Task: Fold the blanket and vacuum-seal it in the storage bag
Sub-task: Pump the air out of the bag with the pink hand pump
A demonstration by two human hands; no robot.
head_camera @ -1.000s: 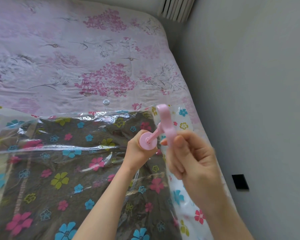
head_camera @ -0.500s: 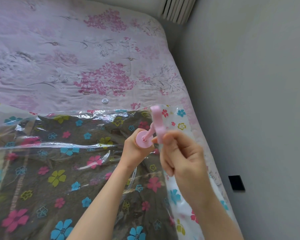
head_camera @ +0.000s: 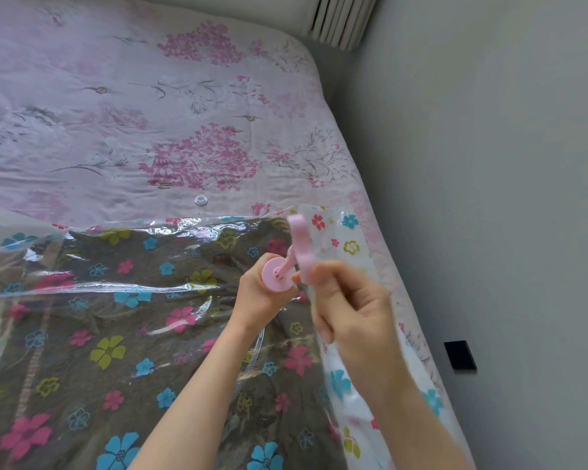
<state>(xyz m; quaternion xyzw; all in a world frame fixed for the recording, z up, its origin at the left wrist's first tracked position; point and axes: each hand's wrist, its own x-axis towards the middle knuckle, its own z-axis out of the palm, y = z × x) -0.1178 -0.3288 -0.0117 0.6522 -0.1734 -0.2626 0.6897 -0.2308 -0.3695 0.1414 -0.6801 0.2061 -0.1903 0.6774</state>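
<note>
Over the storage bag (head_camera: 123, 300) (blanket (head_camera: 82, 351) inside), our left hand (head_camera: 262, 293) grips the pump (head_camera: 279, 274); our right hand (head_camera: 350, 307) pinches its handle (head_camera: 301, 245).

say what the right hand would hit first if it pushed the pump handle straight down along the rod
Most likely the round top of the pink pump, whose barrel the left hand grips. The right hand holds the T-handle just above it, with only the short rod between. Depth along the rod is hard to judge.

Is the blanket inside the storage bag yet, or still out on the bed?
Inside: the dark blanket lies under the storage bag's glossy clear film.
</note>
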